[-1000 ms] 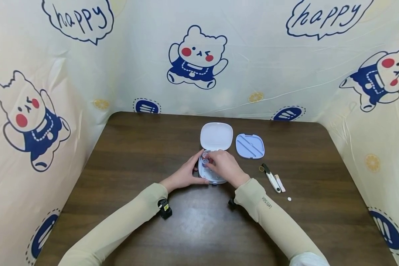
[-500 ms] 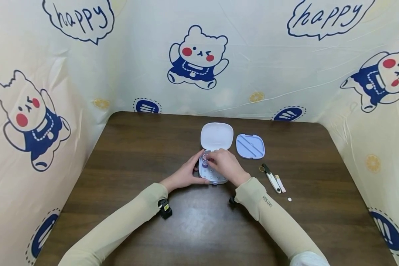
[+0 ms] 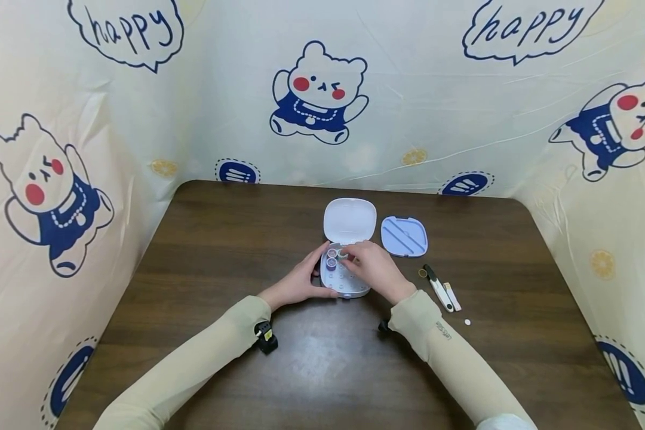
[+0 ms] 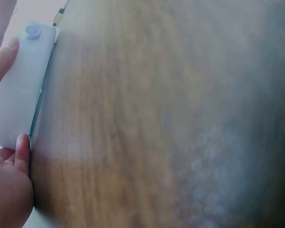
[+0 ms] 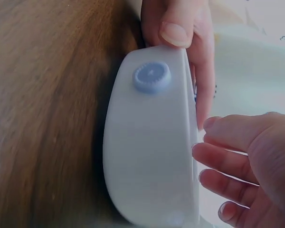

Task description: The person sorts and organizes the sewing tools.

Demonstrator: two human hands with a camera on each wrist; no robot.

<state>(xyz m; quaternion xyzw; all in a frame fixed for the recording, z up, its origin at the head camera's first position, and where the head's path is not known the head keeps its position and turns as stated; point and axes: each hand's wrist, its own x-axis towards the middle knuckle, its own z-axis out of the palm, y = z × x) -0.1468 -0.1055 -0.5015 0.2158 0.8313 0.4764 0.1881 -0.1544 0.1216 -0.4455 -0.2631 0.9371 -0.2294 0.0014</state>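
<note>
A white sewing box (image 3: 349, 285) stands with its lid (image 3: 350, 220) raised at the back. My left hand (image 3: 301, 279) grips its left side, thumb at the front corner and fingers toward the rear; the left wrist view has the same hold at the box's edge (image 4: 19, 90). Inside at the left sit a pinkish thread spool (image 3: 331, 253) and a purple one (image 3: 331, 263). Over the box, my right hand (image 3: 375, 267) pinches a small greenish spool (image 3: 341, 254) beside them. In the right wrist view its fingers are bent at the rim, and the spool is hidden.
Right of the lid lies a blue tray (image 3: 404, 236) with diagonal grooves. Farther right are a black-and-white cutter-like tool (image 3: 439, 289) with a yellow ring, a small white-and-pink piece (image 3: 452, 296) and a white disc (image 3: 467, 322). Printed cloth hangs around the table.
My right hand has shifted slightly right and turned, so the greenish spool at its fingertips now shows. The left hand and box have stayed put.
</note>
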